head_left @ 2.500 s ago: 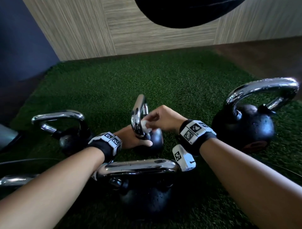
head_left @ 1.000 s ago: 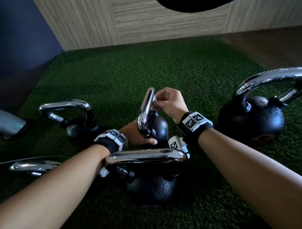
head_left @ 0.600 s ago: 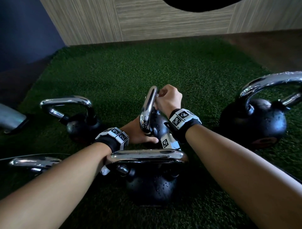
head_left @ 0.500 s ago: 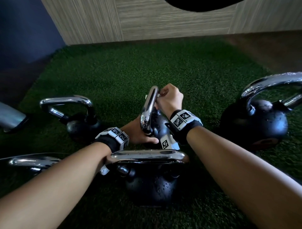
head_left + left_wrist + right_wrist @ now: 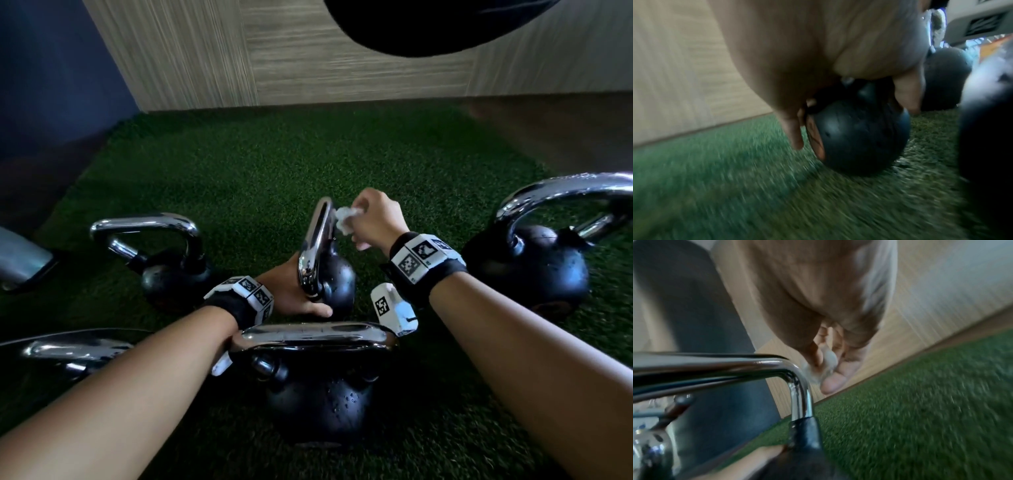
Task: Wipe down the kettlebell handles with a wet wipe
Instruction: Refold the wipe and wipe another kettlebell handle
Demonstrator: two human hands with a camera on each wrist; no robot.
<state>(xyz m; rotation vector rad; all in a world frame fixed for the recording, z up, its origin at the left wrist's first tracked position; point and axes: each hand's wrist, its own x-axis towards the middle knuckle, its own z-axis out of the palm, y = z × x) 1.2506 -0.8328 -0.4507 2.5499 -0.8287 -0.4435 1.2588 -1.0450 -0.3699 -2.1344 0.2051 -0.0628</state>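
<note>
A small black kettlebell (image 5: 334, 279) with a chrome handle (image 5: 317, 240) stands on the green turf in the middle. My left hand (image 5: 294, 291) grips its body low on the near side; in the left wrist view the fingers (image 5: 793, 129) wrap round the black ball (image 5: 857, 138). My right hand (image 5: 371, 219) pinches a crumpled white wet wipe (image 5: 344, 219) just right of the handle's top, touching or nearly touching it. The right wrist view shows the wipe (image 5: 826, 361) between thumb and fingers beside the handle's far bend (image 5: 797, 386).
Several other chrome-handled kettlebells stand around: one close in front (image 5: 318, 387), one at left (image 5: 171, 270), a large one at right (image 5: 534, 270), another handle at lower left (image 5: 75, 349). Turf (image 5: 274, 164) stretches to a wood-panelled wall (image 5: 342, 61).
My right hand has come off the handle's top, where it was wrapped half a second ago, and moved right with the wipe now showing. The left hand still holds the kettlebell's body.
</note>
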